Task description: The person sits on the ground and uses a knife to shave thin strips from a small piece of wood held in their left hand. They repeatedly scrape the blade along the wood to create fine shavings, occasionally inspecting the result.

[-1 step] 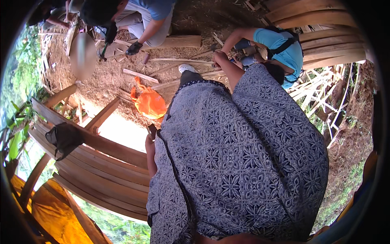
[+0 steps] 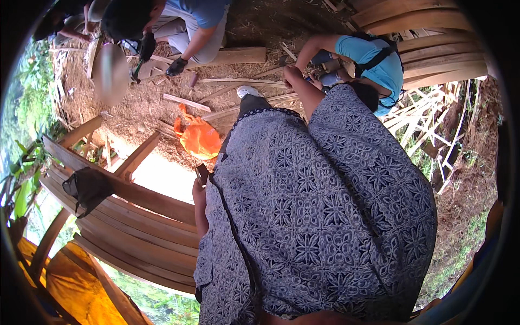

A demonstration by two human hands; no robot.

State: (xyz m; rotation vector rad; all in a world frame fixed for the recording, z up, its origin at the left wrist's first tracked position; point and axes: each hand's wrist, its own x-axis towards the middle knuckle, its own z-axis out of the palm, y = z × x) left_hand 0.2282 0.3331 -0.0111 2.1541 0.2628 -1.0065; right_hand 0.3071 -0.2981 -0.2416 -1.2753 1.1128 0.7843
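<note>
- Orange bag (image 2: 200, 138) on the dirt, taken as reference. Left hand (image 2: 199, 187)?
- Just below the orange bag. Grasping a small dark piece (image 2: 202, 174), poking out toward the orange bag. Kind: too small to tell.
- Right hand (image 2: 292, 76)?
- Above and right of the orange bag, well apart. Near a pale wood strip (image 2: 244, 81) and a co-worker's arm (image 2: 313, 49). Cannot tell if gripping or loose; too little finger detail.
- And around?
- Right of the orange bag: patterned blue shirt (image 2: 325, 206). Above right: white shoe (image 2: 247, 91), then turquoise shirt (image 2: 374, 54) on a co-worker, farther out. Above: pale offcut (image 2: 187, 102) nearby, reddish cylinder (image 2: 193, 80) beyond, dark-gloved hand (image 2: 176, 66) of another co-worker past that. Above left: green-handled tool (image 2: 138, 69).
- Other side?
- Below and left of the orange bag: long brown boards (image 2: 141, 241), with dark pouch (image 2: 86, 189) on top. Farther out, same direction: yellow sheet (image 2: 81, 281).
</note>
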